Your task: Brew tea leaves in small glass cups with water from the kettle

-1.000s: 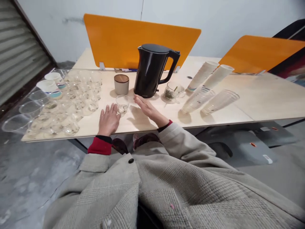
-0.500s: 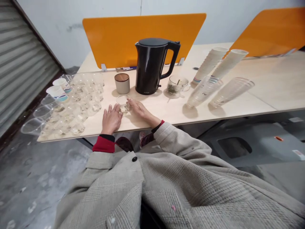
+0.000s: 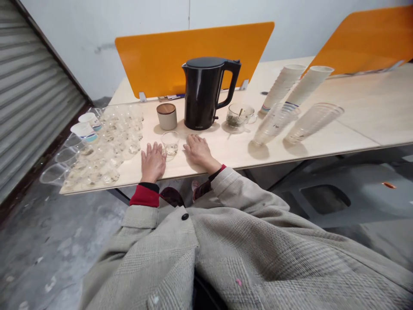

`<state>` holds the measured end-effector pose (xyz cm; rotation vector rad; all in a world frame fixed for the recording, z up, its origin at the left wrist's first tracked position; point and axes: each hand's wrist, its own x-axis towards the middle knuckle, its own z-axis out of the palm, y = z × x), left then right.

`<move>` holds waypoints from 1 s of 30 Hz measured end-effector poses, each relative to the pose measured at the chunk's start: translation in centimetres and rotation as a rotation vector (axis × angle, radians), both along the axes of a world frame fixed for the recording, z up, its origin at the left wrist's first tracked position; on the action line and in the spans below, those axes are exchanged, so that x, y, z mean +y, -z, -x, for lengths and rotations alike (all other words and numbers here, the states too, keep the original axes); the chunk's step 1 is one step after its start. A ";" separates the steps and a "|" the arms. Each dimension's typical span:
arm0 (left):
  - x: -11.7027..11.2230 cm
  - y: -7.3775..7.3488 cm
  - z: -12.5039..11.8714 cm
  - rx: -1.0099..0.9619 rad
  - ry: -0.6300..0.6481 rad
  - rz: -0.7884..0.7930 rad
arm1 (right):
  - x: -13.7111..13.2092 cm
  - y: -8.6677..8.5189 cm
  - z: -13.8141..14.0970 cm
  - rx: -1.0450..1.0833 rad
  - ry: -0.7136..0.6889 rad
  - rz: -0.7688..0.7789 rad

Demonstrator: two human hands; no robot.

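Clear cup between the hands holds dark bits low inside.

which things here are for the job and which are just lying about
Likely in the job:
clear cup between left hand and right hand
perhaps black kettle, cup stacks at right

Probably just lying about:
orange dividers
small items behind kettle

Clear cup with indistinct specks

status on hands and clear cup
Left hand open beside clear cup. Right hand palm-down on table. Cup upright between. Kettle behind, not in the way.
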<state>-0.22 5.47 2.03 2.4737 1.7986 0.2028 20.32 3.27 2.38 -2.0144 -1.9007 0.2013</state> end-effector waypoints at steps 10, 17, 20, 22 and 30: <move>0.1 0.0 0.1 0.016 0.020 -0.009 | -0.3 -0.2 0.9 -0.061 -0.083 0.102; 0.2 0.1 0.1 -0.003 0.019 -0.004 | -0.4 0.1 0.7 -0.074 -0.090 0.109; 0.2 0.1 0.1 -0.010 0.015 0.005 | -0.4 0.2 0.7 -0.082 -0.092 0.105; 0.2 0.0 0.0 -0.010 0.016 0.010 | -0.3 0.2 0.7 -0.086 -0.091 0.100; 0.2 0.2 0.1 0.010 0.020 -0.010 | -0.6 -0.1 0.8 -0.078 -0.084 0.107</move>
